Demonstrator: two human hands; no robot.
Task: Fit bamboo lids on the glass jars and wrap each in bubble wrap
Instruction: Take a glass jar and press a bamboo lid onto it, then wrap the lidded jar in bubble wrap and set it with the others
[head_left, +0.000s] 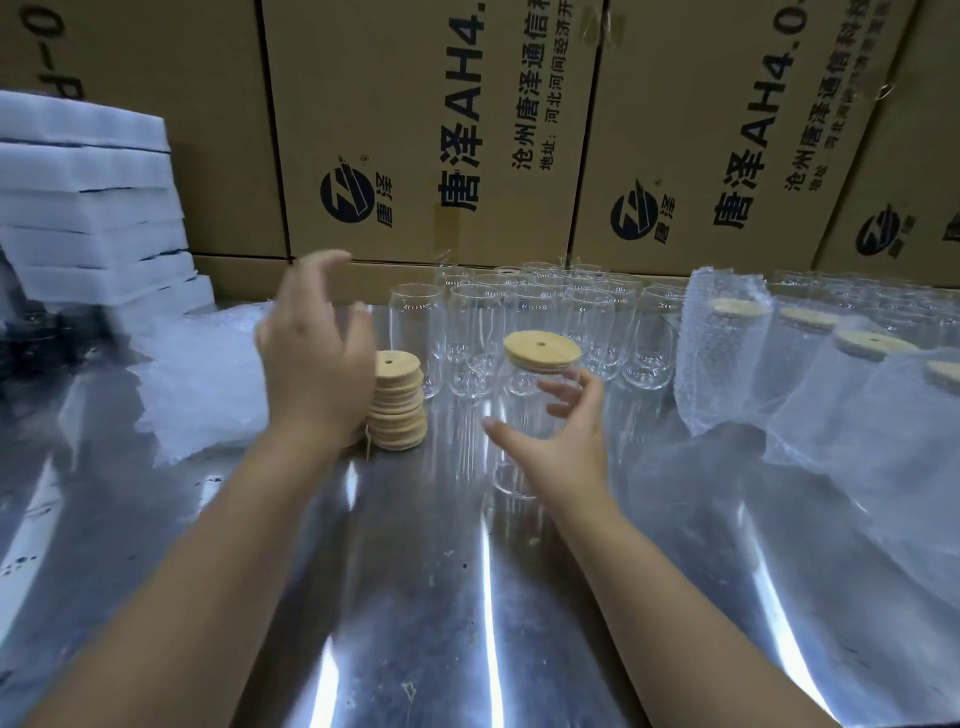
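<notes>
Cupping toward the glass jar (511, 410) with the right hand (556, 441): fingers spread apart, thumb on the near side, not clamped; contact with the glass impossible to tell. Jar standing upright on the table (415, 597), long axis vertical, just ahead and slightly left of that palm, bamboo lid (542, 349) already seated flat on the mouth. Plainly nearer the right hand than the left hand (311, 358), raised and blurred above the stack of lids (399, 402), fingers loosely apart, holding nothing visible.

Probably at the wrapping step for this jar. Calls for a sheet from the bubble wrap (202, 379) heaped at the left, beyond the left hand; so, by the look of it, left for the sheet, right for steadying the jar.

Shiny bare metal for a work surface, streaked with glare, likely slippery under glass. Behind, a crowd of open jars (519, 306) without lids; to the right, a row of wrapped jars (727, 353) with lids on. Further back, cardboard boxes (431, 130) stacked like a wall, and white foam slabs (88, 208) piled at the left.
</notes>
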